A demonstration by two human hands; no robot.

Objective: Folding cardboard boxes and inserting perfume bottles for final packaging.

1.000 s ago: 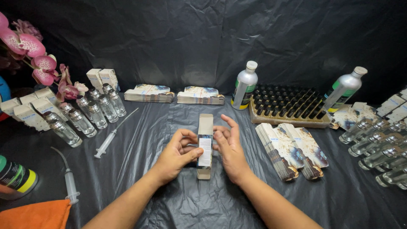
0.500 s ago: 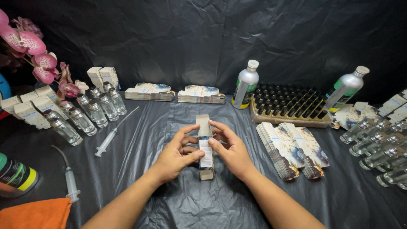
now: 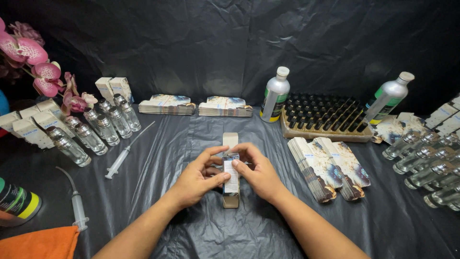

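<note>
Two hands are in view, the left hand and the right hand, and together they hold one small carton with open end flaps. Two silver bottles with white caps stand at the back, one to the left of the single tray of black caps and one to its right. Two syringes lie on the black sheet, one nearer the middle and one near the left edge; two stacks of flat cartons lie at the back.
</note>
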